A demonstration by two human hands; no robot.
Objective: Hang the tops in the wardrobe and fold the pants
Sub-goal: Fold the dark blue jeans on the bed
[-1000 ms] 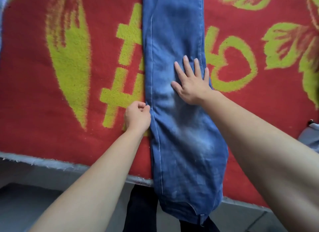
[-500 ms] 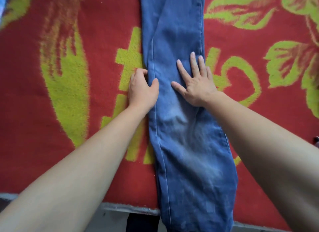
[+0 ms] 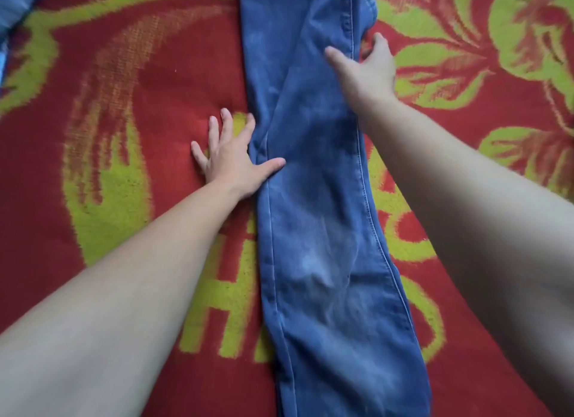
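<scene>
The left hand (image 3: 230,156) and the right hand (image 3: 366,72) have moved further up the long blue denim jeans (image 3: 316,215) lying on the red, yellow-green patterned blanket (image 3: 124,75), the left spread flat at their edge, the right's grip on the seam unclear, so I would smooth outward before folding.

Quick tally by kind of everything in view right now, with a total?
Jeans: 1, the blue jeans laid lengthwise on the blanket.
Hands: 2, the left hand flat at the jeans' left edge and the right hand at their right edge.
Blanket: 1, the red blanket with a yellow-green pattern.
Unclear: 1, a light blue item in the top left corner.
Total: 5
</scene>
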